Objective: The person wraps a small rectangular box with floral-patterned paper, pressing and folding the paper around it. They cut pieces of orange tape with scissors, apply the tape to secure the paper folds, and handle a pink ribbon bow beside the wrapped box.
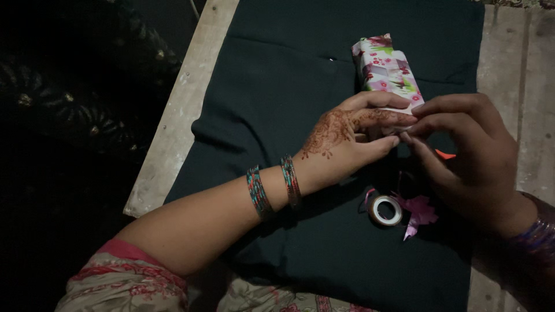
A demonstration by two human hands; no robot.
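left hand (347, 136): henna pattern of swirls and dots drawn across its back | left wrist: two stacks of thin bangles (274, 186) in teal and red, one set apart from the other | left sleeve (124, 277): short, pale floral cloth with pink edging | right hand (468, 156): wrist ringed by purple-pink bangles (540, 231)
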